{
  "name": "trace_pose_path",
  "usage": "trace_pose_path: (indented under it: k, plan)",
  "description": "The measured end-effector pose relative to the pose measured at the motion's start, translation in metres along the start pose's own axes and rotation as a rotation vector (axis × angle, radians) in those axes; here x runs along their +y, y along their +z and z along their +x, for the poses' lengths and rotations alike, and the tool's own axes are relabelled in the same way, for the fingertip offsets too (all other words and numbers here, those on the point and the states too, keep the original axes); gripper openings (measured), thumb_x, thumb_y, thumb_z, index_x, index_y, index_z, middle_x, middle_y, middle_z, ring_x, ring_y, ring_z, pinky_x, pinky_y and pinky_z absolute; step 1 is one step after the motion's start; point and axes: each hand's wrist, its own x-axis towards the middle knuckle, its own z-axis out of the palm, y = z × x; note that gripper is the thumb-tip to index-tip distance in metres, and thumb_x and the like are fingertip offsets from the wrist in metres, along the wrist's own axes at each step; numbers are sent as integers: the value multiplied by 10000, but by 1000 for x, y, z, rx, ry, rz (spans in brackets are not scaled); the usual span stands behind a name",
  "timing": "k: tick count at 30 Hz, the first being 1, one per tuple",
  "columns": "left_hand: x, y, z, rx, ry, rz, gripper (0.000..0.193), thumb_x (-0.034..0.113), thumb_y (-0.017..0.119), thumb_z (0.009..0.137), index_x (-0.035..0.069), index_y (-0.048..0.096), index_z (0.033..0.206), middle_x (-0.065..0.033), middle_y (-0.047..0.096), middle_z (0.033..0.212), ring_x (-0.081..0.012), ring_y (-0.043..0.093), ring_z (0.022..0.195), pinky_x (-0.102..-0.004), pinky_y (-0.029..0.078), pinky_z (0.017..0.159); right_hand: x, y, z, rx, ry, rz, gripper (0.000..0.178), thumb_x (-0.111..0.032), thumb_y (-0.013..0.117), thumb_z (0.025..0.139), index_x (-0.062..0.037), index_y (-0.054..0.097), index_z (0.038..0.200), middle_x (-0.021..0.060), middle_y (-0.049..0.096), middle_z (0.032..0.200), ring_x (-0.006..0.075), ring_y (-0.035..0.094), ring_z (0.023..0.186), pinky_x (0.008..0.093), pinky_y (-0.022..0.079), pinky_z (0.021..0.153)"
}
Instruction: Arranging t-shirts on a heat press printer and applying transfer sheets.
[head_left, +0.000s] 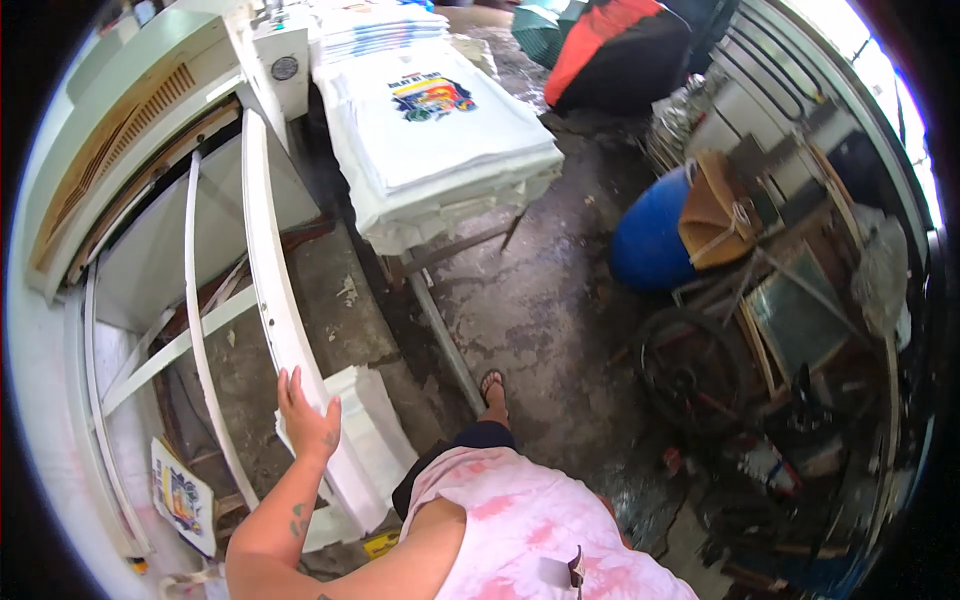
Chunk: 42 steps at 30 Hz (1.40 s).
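The person beside me wears a pink-and-white blotched top (530,515); the left hand (317,428) lies over the near part of a long white rail (268,260), fingers toward one edge and thumb set wide toward the other, though I cannot tell whether it grips or only rests; the right hand is out of sight, so I cannot tell how it is held. The rail slants along the person's left side, up to a pale machine with a slotted cover (150,115); just beside its near end is a stack of folded white pieces (385,425), and over at the left leans a white panel with a colourful print (182,498).

A sandalled foot (493,382) stands on the stained floor; to the right are a spoked wheel (685,376) among jumbled frames, then a blue barrel (645,235) touching a brown cardboard box (718,215). Ahead, a cloth-covered table (400,228) bears white T-shirts, the front one showing a bright print (432,98) with lettering along its top; well beyond, a red-and-black umbrella (620,60) stands open.
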Motion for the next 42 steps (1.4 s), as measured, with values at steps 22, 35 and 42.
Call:
trace_pose_path:
  k: [22,35,42]
  plan:
    - [126,215,235,135,-203,-590,305,113,637,778,16,577,1061,-140,570,1038,-262,548,979,-326,439,857,-486,14,526,-461,-969,-369,339,-313,411,909,-8,546,847,154,604,789,266,589,675,402,445,629]
    - [131,333,490,-27,-930,-466,672,362,660,737,-61,454,1216,-265,519,1190,-370,521,1081,-407,403,933,-690,19,667,-738,-670,-326,217,-233,545,861,-28,574,797,35,528,626,121,478,574,285,400,542]
    - [145,307,493,-161,-774,-1057,368,259,565,857,-18,529,1097,-128,607,957,-261,604,832,-362,493,760,-759,96,642,-846,-757,-199,287,-290,632,805,-27,579,908,86,572,790,191,544,731,324,444,663]
